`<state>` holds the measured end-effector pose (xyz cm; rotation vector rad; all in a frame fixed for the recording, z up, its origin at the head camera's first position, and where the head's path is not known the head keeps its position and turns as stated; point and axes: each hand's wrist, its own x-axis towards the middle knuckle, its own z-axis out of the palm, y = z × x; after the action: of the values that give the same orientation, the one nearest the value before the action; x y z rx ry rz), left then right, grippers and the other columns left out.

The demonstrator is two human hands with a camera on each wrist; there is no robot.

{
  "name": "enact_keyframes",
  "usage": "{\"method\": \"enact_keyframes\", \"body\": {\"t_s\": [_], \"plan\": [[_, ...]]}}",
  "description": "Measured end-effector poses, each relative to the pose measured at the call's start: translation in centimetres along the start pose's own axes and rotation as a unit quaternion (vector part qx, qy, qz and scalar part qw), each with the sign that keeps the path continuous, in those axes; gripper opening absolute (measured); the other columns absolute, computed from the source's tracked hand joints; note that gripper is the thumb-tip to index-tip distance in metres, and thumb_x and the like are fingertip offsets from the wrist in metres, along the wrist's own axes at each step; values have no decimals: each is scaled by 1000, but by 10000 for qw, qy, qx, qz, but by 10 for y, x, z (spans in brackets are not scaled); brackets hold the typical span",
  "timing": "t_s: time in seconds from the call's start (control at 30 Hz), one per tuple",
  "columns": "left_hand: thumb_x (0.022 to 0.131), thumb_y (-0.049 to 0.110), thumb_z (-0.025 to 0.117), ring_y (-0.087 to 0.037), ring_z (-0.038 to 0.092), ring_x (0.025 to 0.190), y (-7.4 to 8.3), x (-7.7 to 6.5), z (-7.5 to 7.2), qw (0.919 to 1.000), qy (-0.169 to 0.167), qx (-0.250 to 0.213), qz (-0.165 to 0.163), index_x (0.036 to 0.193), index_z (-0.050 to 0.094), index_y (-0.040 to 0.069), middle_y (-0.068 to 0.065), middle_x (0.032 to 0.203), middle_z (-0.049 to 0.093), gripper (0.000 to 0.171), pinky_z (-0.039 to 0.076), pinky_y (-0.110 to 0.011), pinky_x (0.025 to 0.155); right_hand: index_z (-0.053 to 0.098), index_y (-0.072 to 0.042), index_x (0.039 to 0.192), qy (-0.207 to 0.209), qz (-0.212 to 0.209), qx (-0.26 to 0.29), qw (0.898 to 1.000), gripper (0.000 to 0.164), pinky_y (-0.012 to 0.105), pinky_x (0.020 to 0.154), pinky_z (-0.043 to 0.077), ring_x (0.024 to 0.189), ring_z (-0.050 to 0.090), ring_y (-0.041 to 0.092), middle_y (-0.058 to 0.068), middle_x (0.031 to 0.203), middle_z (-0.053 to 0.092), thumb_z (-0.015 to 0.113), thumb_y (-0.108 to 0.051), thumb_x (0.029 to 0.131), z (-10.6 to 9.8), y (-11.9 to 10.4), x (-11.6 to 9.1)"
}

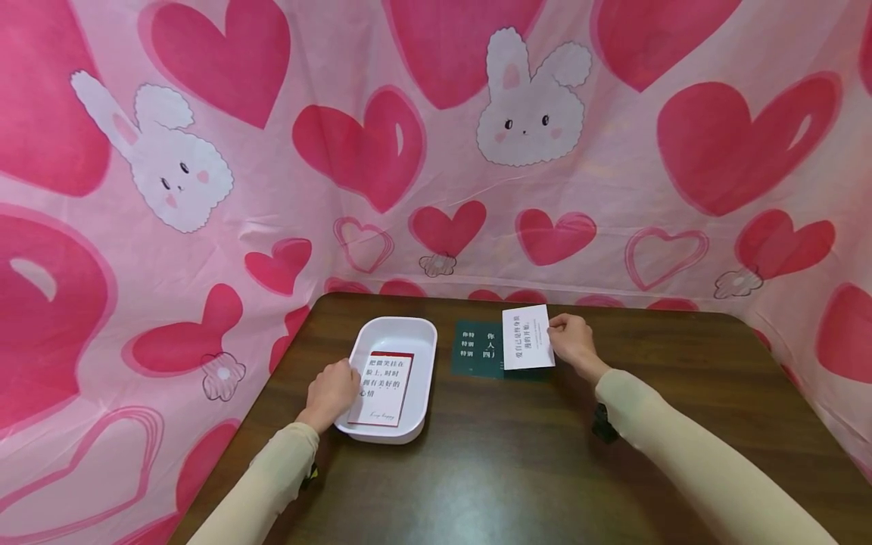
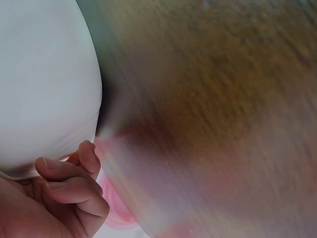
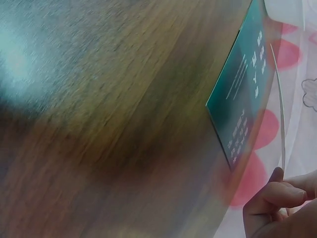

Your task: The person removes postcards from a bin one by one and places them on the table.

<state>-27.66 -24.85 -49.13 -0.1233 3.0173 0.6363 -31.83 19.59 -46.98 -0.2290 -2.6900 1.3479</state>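
At the left of the table is a white plastic tray (image 1: 425,378) holding a white card (image 1: 381,405) with black lettering, with a red edge showing behind it. My left hand (image 1: 331,393) grips the tray's left rim. Its curled fingers (image 2: 81,191) lie against the outer wall in the left wrist view. Between thumb and fingers, my right hand (image 1: 574,341) pinches the right edge of another white printed card (image 1: 526,337). This card is raised over a dark green card (image 1: 477,359) with white lettering and hides part of it. Edge-on, the pinched card (image 3: 281,109) looks slightly bowed.
The brown wooden table (image 1: 504,462) extends in front of the tray and cards. A pink cloth (image 1: 450,182) with hearts and rabbit faces hangs behind the table and along both sides.
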Motion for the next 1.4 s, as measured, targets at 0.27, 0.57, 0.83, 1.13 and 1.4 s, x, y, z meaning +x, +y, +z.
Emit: {"method": "enact_keyframes", "body": {"t_s": [0.27,0.57,0.83,1.13,1.4], "plan": [[104,17,60,-27,61,74,0,0,0,10000,-40,-34,-75,119,62,-10,-13,87,63,32,54,-41,65,64,14,122,-56,133,-4,9999,30,44,84,52,96,61,37,28,111,66,57,-7,102,-6,9,-1],[105,18,61,-26,61,74,2,-2,0,9999,-48,-12,-91,119,62,-10,-12,85,62,31,54,-41,65,63,14,123,-66,258,-77,9996,30,47,87,51,99,61,39,30,113,66,56,-7,103,-10,18,-2],[104,18,61,-26,61,74,1,-3,-1,10000,-49,3,-61,118,62,-10,-12,86,62,31,54,-41,65,63,14,121,-98,273,-119,9995,30,44,81,52,97,59,38,30,114,65,56,-8,103,-14,26,-1],[104,19,62,-26,62,74,1,-2,0,9999,-42,-55,-122,120,62,-9,-12,85,62,32,56,-42,67,64,14,120,-191,248,-125,9994,29,41,78,51,98,60,37,29,112,66,57,-8,101,-12,29,-1],[105,18,61,-26,61,74,1,-1,0,9999,-8,-65,-80,120,61,-10,-12,85,62,32,55,-42,66,63,13,121,-301,321,-113,9990,29,36,74,51,97,60,36,30,116,65,56,-8,103,-9,31,0]]}}
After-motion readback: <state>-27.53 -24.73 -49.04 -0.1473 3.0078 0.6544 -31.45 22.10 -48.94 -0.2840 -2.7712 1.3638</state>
